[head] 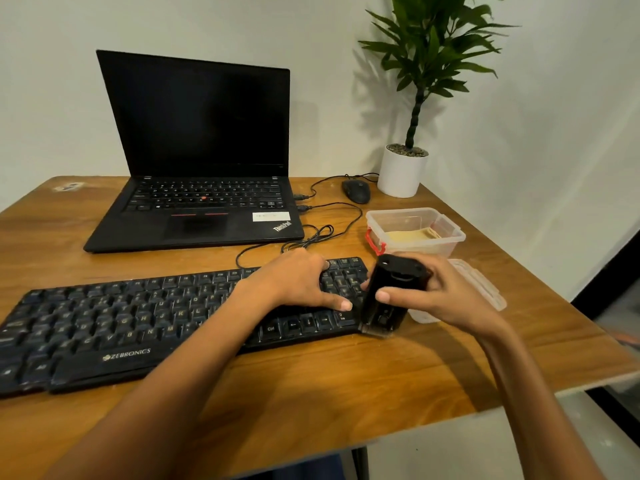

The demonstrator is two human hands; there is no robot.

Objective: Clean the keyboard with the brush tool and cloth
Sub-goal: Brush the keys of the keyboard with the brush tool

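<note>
I am steadying the long black plastic keyboard, which is lying along the near half of the brown wooden table, with my left hand. Its fingers are spread out and pressing flat on the keys near the right end, gripping nothing. My right hand is wrapping its fingers and thumb round the chunky black brush tool. I am holding the tool upright at the keyboard's right edge, with its pale bristle end pointing down at the corner by the arrow keys. I cannot tell whether the bristles are touching the keys or the table.

As I judge it, I am working on the brushing step. To do it well, I am planning short, light strokes along the gaps between key rows, sweeping dust towards the near edge and not deeper under the caps. The left hand's pressure matters, as the keyboard looks light and could skid on the smooth wood. I am also minding the thin black cable looping just behind the keyboard.

The folded yellowish cloth is waiting inside the clear plastic tub with red clips, just behind my right hand. The tub's clear lid is lying beside it, so I am reckoning the wipe comes after the brushing.
</note>
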